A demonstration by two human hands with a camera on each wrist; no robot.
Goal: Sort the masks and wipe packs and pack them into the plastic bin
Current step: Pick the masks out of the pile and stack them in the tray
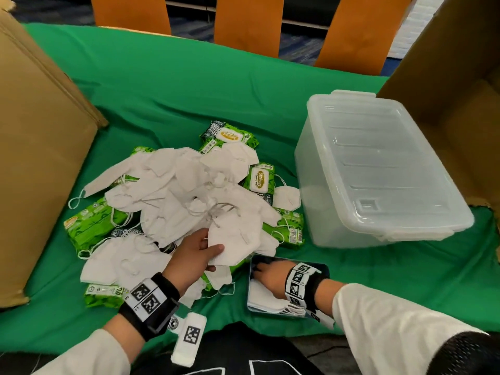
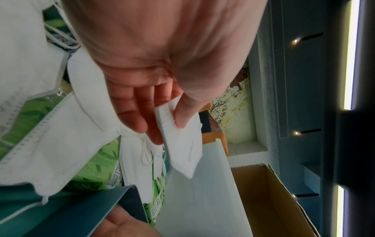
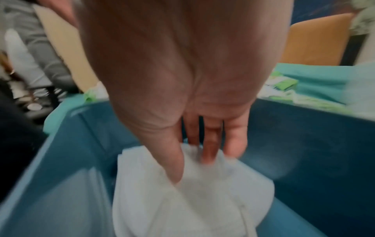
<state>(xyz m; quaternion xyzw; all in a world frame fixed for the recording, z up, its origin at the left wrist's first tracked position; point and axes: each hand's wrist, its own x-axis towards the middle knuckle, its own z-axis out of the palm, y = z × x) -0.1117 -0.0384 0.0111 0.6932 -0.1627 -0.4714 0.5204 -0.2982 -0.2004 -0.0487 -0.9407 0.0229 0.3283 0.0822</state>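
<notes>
A heap of white masks (image 1: 176,190) and green wipe packs (image 1: 86,228) lies on the green cloth. At the heap's near edge my left hand (image 1: 213,253) pinches one white mask (image 1: 235,239) between thumb and fingers; the left wrist view shows the thumb on that mask (image 2: 182,144). A small blue bin (image 1: 323,269) sits at the front, right of the heap, and holds a stack of masks (image 1: 259,299). My right hand (image 1: 261,267) reaches into it. Its straight fingers (image 3: 209,154) rest on the mask stack (image 3: 182,200) inside the blue walls (image 3: 304,144).
A clear plastic bin (image 1: 378,169) with its lid on stands right of the heap. A tall cardboard box (image 1: 40,158) is on the left, and an open one (image 1: 460,104) is at the far right. Orange chair backs (image 1: 249,23) line the far table edge.
</notes>
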